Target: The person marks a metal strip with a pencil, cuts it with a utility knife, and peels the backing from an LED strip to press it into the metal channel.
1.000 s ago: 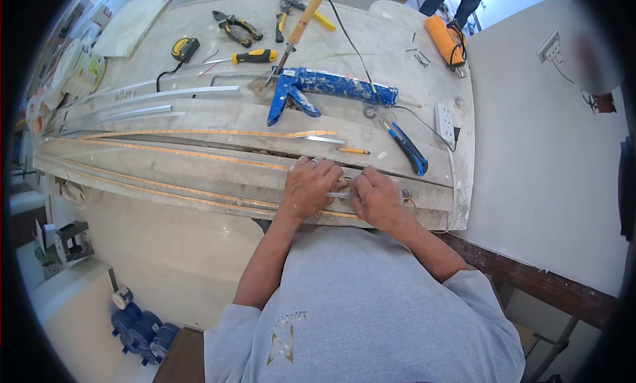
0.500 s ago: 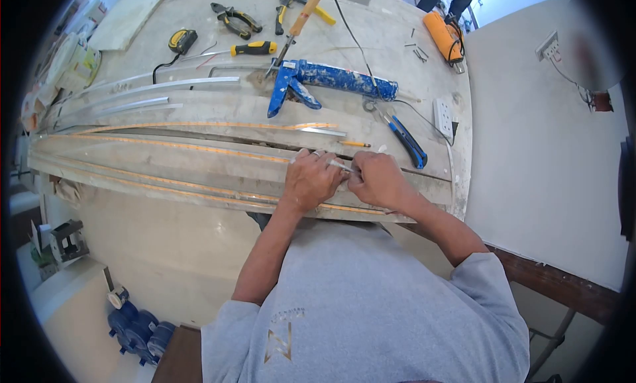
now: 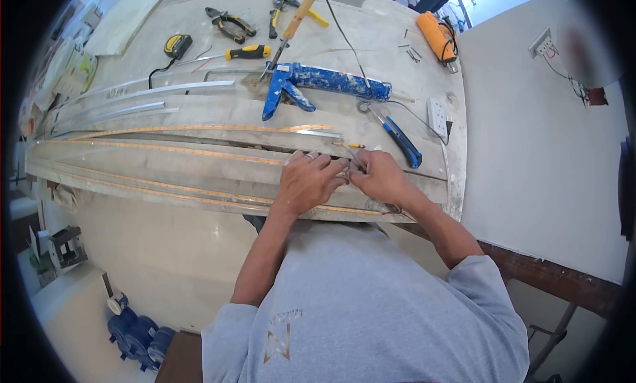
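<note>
My left hand [image 3: 310, 182] lies at the end of an orange LED strip [image 3: 199, 150], with its fingers bent and pinched where the strip runs under them. Right beside it, my right hand [image 3: 381, 178] is closed around a thin grey piece [image 3: 356, 158] that sticks up past the fingertips; its kind is not clear. The fingertips of both hands nearly meet and hide what is between them. A pencil [image 3: 354, 145] lies just beyond them. Close to the right hand is a blue utility knife [image 3: 403, 143]. More LED strips [image 3: 165, 191] stretch along the near edge.
A blue caulking gun [image 3: 331, 80] lies mid-table, with a wooden-handled soldering iron [image 3: 301, 15] against it. Pliers [image 3: 230, 25], a screwdriver [image 3: 248, 52], a tape measure [image 3: 177, 45] and metal channels [image 3: 179, 88] lie farther off. A power strip [image 3: 437, 116] and an orange tool [image 3: 434, 35] are at right.
The thin piece in my right hand has swung from lying between the hands to pointing up and away. My left hand has shifted slightly left and spread a little. The view has moved slightly.
</note>
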### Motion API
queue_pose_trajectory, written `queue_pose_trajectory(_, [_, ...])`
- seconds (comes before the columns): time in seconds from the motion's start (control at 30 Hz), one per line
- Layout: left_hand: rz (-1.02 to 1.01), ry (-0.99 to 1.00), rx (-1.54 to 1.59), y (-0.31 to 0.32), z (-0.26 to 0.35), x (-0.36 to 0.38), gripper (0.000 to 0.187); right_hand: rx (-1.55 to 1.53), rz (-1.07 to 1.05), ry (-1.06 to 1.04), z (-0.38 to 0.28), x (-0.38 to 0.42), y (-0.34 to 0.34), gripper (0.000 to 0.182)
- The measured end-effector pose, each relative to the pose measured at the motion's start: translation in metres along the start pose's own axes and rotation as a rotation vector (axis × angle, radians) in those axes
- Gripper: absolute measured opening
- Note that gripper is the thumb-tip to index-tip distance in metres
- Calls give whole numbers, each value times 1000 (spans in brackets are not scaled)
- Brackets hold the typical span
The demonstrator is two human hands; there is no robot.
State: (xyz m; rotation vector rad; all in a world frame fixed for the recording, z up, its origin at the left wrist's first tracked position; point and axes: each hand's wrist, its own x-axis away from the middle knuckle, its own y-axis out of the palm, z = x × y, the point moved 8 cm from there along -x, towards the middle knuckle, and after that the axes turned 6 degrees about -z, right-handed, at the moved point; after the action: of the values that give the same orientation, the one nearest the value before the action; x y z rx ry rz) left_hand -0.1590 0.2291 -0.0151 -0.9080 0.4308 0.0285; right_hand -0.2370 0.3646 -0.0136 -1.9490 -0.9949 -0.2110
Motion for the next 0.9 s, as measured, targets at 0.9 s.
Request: queue_pose_trajectory(0.9, [-332,-31,104,-2,-10,-13,26,143,88,-269,21,57,-5,35])
